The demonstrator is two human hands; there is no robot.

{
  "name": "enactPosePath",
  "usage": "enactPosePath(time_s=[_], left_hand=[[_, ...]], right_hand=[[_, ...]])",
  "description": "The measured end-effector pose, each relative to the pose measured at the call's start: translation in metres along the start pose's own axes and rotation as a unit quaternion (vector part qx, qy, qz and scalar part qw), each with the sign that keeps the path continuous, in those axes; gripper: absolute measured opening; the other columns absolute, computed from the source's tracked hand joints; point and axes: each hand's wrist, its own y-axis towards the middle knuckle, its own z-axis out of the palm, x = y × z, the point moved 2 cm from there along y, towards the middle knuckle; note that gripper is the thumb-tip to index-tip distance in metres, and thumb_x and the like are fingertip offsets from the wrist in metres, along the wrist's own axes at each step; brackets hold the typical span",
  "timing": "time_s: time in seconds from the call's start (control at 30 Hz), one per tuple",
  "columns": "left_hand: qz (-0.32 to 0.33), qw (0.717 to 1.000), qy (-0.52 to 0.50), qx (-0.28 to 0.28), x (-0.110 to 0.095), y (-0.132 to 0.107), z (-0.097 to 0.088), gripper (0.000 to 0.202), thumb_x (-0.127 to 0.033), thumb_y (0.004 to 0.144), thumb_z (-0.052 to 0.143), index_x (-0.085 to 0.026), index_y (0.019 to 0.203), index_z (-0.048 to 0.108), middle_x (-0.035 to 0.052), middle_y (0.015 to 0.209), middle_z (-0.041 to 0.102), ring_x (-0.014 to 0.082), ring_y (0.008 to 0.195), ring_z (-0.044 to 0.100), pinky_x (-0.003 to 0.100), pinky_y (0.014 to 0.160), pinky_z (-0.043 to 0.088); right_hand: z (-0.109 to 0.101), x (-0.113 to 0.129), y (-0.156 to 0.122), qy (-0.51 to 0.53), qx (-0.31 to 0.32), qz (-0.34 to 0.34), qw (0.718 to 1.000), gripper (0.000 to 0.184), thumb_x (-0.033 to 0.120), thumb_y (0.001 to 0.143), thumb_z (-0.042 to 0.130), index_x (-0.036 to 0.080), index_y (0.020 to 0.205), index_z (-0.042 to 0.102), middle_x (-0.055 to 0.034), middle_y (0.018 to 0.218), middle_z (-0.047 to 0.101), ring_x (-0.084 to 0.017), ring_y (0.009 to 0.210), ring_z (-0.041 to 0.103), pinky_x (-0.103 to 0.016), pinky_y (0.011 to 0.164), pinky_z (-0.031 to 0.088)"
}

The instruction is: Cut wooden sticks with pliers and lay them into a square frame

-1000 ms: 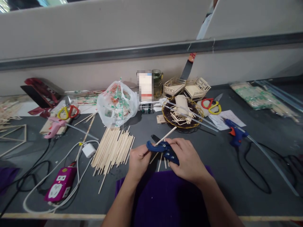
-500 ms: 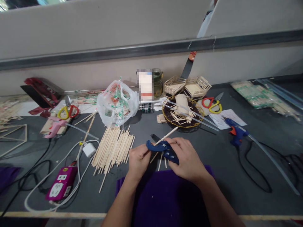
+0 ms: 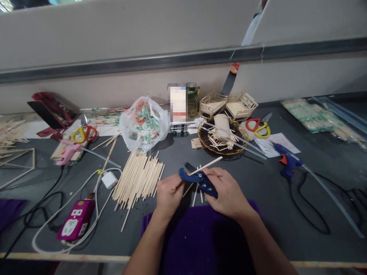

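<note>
My right hand [image 3: 226,190] is wrapped round the handles of a blue pipe cutter [image 3: 191,176], its hooked jaw pointing left. A thin wooden stick [image 3: 211,163] lies across the jaw, beside the dark blade, one end rising to the upper right. My left hand [image 3: 170,194] pinches the stick's lower end, next to the hook; the fingertips are partly hidden. Under the cutter a few short stick pieces [image 3: 195,195] rest on the table. Left of my hands lies a pile of wooden sticks [image 3: 137,179], roughly side by side.
Behind are a white plastic bag [image 3: 145,124] and a round basket [image 3: 223,151] of short pieces. A blue glue gun [image 3: 290,162] with its cord lies right. A pink glue gun [image 3: 69,152] and a purple power strip [image 3: 77,220] with looped cables lie left.
The view has shifted slightly. The stick's free end now reaches further right and lies at a flatter angle in the cutter. Both hands keep their grip.
</note>
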Motion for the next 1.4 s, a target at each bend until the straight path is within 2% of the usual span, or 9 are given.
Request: enactPosePath(time_s=[0.2, 0.43, 0.57, 0.7, 0.9, 1.3, 1.4], left_hand=[[0.048, 0.998, 0.032, -0.018, -0.003, 0.000, -0.001, 0.024, -0.014, 0.087, 0.052, -0.018, 0.076, 0.072, 0.0037, 0.064, 0.069, 0.0127, 0.057, 0.064, 0.019, 0.058, 0.044], [0.049, 0.998, 0.045, 0.005, -0.005, 0.000, 0.002, 0.024, -0.015, 0.087, 0.050, -0.019, 0.077, 0.072, 0.0036, 0.062, 0.068, 0.0120, 0.056, 0.062, 0.019, 0.058, 0.043], [0.041, 0.997, 0.054, 0.024, -0.003, 0.001, 0.005, 0.025, -0.015, 0.087, 0.050, -0.019, 0.074, 0.071, 0.0040, 0.061, 0.068, 0.0130, 0.056, 0.062, 0.020, 0.056, 0.041], [0.029, 0.996, 0.066, 0.049, 0.000, 0.001, 0.008, 0.024, -0.015, 0.087, 0.050, -0.019, 0.079, 0.072, 0.0045, 0.063, 0.069, 0.0137, 0.058, 0.063, 0.020, 0.057, 0.041], [0.017, 0.996, 0.071, 0.047, 0.003, 0.002, 0.010, 0.024, -0.017, 0.088, 0.051, -0.017, 0.076, 0.071, 0.0046, 0.061, 0.068, 0.0136, 0.056, 0.063, 0.021, 0.056, 0.039], [-0.033, 0.997, 0.040, 0.062, 0.014, 0.002, 0.014, 0.023, -0.020, 0.086, 0.054, -0.018, 0.072, 0.071, 0.0043, 0.061, 0.067, 0.0143, 0.057, 0.062, 0.022, 0.056, 0.038], [-0.050, 0.996, 0.005, 0.071, 0.015, 0.004, 0.014, 0.021, -0.020, 0.086, 0.053, -0.018, 0.076, 0.071, 0.0040, 0.067, 0.069, 0.0148, 0.063, 0.062, 0.022, 0.059, 0.040]], right_hand=[[0.001, -0.003, 0.000, 0.026, -0.009, 0.000, 1.000, 0.042, 0.014, 0.076, 0.056, 0.018, 0.118, 0.058, -0.0105, 0.106, 0.066, -0.025, 0.100, 0.061, -0.040, 0.091, 0.050], [0.005, -0.006, 0.001, 0.040, 0.023, 0.017, 0.999, 0.040, 0.012, 0.074, 0.055, 0.018, 0.113, 0.058, -0.0103, 0.108, 0.069, -0.024, 0.099, 0.066, -0.036, 0.086, 0.052], [0.013, -0.013, 0.001, 0.045, 0.044, 0.033, 0.998, 0.037, 0.013, 0.072, 0.054, 0.017, 0.109, 0.058, -0.0108, 0.106, 0.070, -0.025, 0.095, 0.067, -0.035, 0.082, 0.052], [0.017, -0.017, 0.003, 0.052, 0.070, 0.045, 0.995, 0.032, 0.014, 0.073, 0.054, 0.017, 0.105, 0.058, -0.0087, 0.096, 0.071, -0.023, 0.086, 0.067, -0.031, 0.075, 0.049], [0.018, -0.020, 0.008, 0.043, 0.091, 0.042, 0.994, 0.018, 0.016, 0.072, 0.053, 0.020, 0.090, 0.054, -0.0039, 0.079, 0.066, -0.020, 0.071, 0.063, -0.026, 0.063, 0.041], [0.022, -0.025, 0.014, 0.057, 0.103, 0.033, 0.993, 0.011, 0.018, 0.075, 0.053, 0.020, 0.086, 0.052, -0.0031, 0.076, 0.064, -0.018, 0.069, 0.060, -0.025, 0.063, 0.036], [0.021, -0.028, 0.015, 0.065, 0.109, 0.033, 0.991, 0.009, 0.019, 0.077, 0.053, 0.020, 0.086, 0.053, -0.0037, 0.078, 0.065, -0.018, 0.071, 0.060, -0.025, 0.063, 0.035]])
